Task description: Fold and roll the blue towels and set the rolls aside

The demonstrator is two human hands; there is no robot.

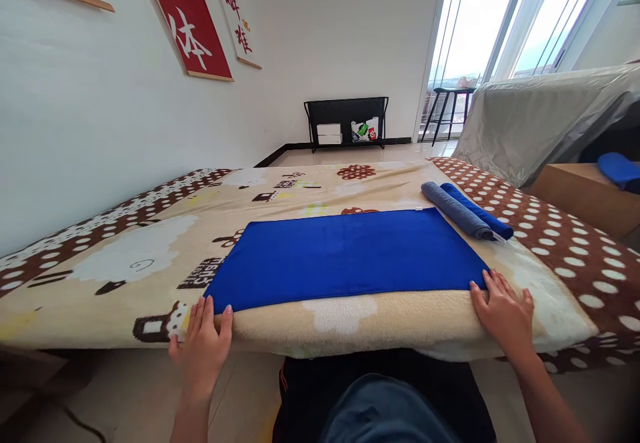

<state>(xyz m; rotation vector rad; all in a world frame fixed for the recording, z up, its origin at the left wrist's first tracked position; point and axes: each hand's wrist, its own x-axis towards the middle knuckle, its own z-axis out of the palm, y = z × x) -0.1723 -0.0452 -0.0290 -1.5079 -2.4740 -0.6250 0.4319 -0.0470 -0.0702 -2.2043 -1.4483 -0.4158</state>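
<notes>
A blue towel [340, 256] lies spread flat on the patterned blanket [345, 319], its long near edge toward me. Over its near left corner rests my left hand [205, 333], palm down, with fingers stretched out and the thumb apart. At the near right corner, my right hand [505, 309] lies flat with spread fingers touching the towel's edge. Neither hand is closed on the cloth. Beyond the towel's right side are two rolled towels side by side, one grey-blue [457, 211] and one bright blue [477, 211].
The blanket covers a bed with a brown polka-dot border [590, 256]. To the right stand a brown box [565, 193] with a blue item [620, 168] on it and a sheet-covered piece of furniture [530, 116]. A black rack [346, 111] is by the far wall.
</notes>
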